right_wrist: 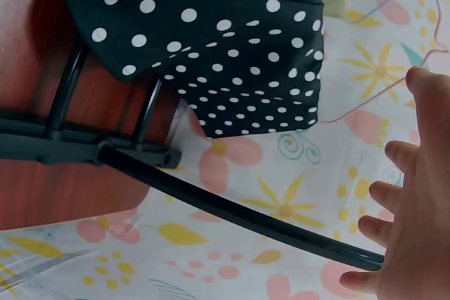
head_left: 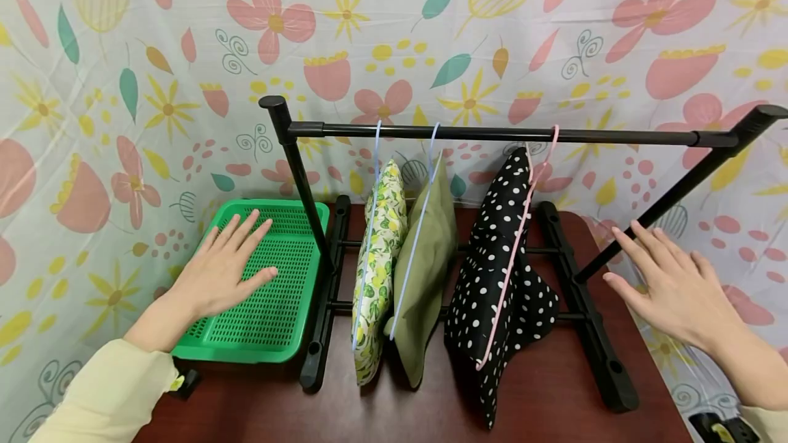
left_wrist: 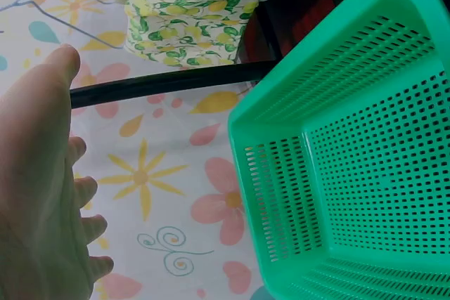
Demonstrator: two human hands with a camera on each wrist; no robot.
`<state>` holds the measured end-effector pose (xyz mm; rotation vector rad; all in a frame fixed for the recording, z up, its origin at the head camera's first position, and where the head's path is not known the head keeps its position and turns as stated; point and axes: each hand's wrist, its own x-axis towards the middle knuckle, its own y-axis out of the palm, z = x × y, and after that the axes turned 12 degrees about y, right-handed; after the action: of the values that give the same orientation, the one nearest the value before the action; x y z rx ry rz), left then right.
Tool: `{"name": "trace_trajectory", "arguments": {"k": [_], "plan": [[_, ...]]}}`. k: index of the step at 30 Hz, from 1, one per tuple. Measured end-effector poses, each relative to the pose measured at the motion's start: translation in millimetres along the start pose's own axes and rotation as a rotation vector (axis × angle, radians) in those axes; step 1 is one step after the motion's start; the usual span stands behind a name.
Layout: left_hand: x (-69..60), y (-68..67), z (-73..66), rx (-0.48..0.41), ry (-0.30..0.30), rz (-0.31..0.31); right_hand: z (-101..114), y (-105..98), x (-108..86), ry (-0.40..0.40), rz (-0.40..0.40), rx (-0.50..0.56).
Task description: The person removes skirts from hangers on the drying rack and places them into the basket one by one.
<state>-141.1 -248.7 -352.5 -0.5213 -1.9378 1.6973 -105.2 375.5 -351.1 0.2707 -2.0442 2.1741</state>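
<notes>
So, counting up: one black rack (head_left: 480, 133) stands on the worktop (head_left: 277, 402), with two blue hangers (head_left: 432, 149) and one pink hanger (head_left: 513, 258). Three fabric pieces hang there, left to right: a lemon-print piece (head_left: 383, 251), an olive piece (head_left: 431, 258), a polka-dot piece (head_left: 483, 279). One green basket (head_left: 277, 354) sits at the back left corner, which it hides. Left hand (head_left: 224, 265) is over the basket, blocking part of it, fingers spread apart; right hand (head_left: 677, 286) is out past the right edge near the rack's upright (head_left: 683, 190), fingers slightly apart. The worktop's front edge is cut off, and the left wrist view crops the basket.
</notes>
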Motion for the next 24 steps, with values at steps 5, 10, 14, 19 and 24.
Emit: {"name": "trace_trajectory", "arguments": {"k": [5, 10, 14, 19, 24], "plan": [[-0.4, -1.1, 1.5, -0.006, -0.002, -0.045, 1.0, -4.4, 3.7, -0.006, -0.011, 0.027], [0.1, -3.9, 3.4, -0.003, -0.019, -0.089, 5.0, -11.1, 6.3, -0.008, -0.026, 0.073], [0.8, -7.1, 5.0, -0.014, -0.022, -0.125, 10.4, -15.5, 7.7, -0.013, -0.034, 0.118], [0.4, -9.3, 7.5, -0.039, -0.013, -0.177, 15.8, -23.6, 10.4, -0.006, -0.025, 0.162], [0.0, -11.3, 8.8, -0.066, -0.007, -0.221, 21.9, -31.8, 13.0, 0.016, -0.024, 0.158]]}}
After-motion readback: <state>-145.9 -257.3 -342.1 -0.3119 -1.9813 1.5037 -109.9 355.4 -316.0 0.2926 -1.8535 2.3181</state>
